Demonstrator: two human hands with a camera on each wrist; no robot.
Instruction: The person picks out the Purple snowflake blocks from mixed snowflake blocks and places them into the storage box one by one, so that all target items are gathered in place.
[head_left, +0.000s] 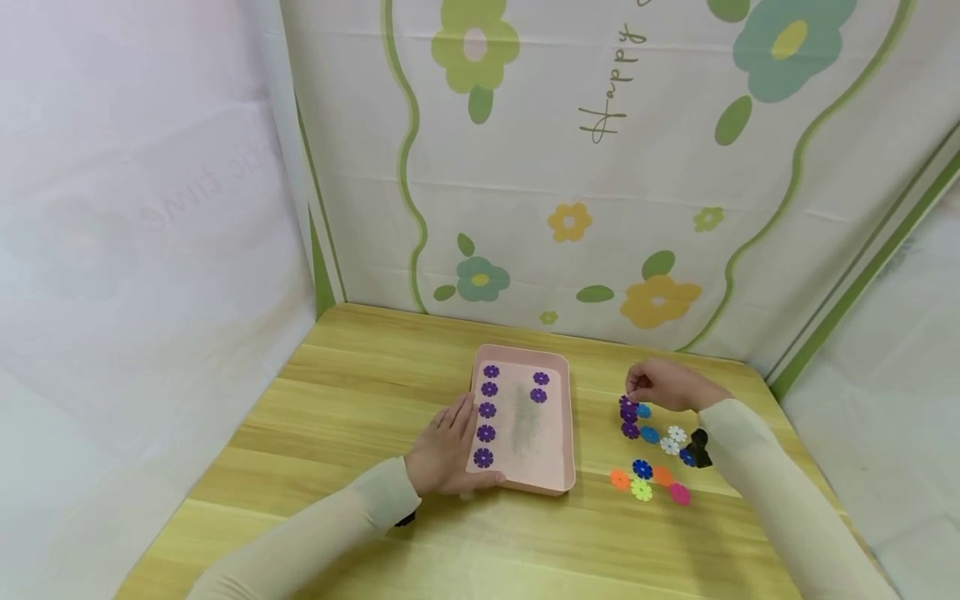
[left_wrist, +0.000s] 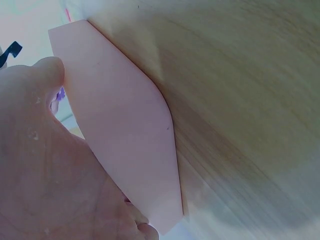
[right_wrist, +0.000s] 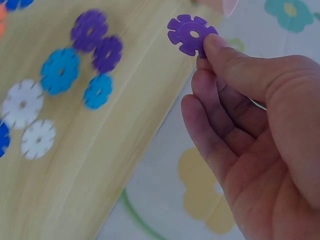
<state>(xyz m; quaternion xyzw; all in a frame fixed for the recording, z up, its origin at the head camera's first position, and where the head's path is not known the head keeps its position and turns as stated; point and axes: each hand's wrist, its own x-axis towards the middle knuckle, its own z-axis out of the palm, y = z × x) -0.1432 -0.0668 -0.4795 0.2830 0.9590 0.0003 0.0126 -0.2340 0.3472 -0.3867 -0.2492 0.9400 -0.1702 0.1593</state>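
A pink tray [head_left: 572, 442] stands on the table with purple snowflake discs [head_left: 487, 410] in a column along its left side and two more at its upper right. My left hand [head_left: 444, 446] rests on the tray's near left corner, thumb along the front rim and fingers stretched along the left side. The left wrist view shows the tray's outer wall [left_wrist: 125, 110] beside that hand [left_wrist: 45, 150]. Right of the tray, my right hand [head_left: 667, 384] pinches a purple snowflake disc [right_wrist: 186, 36] between thumb and index finger, raised over other purple discs [right_wrist: 90, 31].
Blue discs [head_left: 650, 435] and white discs [head_left: 670, 446] lie near the purple ones. Closer in are orange [head_left: 619, 479], yellow-green [head_left: 641, 490] and pink [head_left: 679, 494] discs. A flower-printed cloth [head_left: 525, 183] hangs behind the table's far edge.
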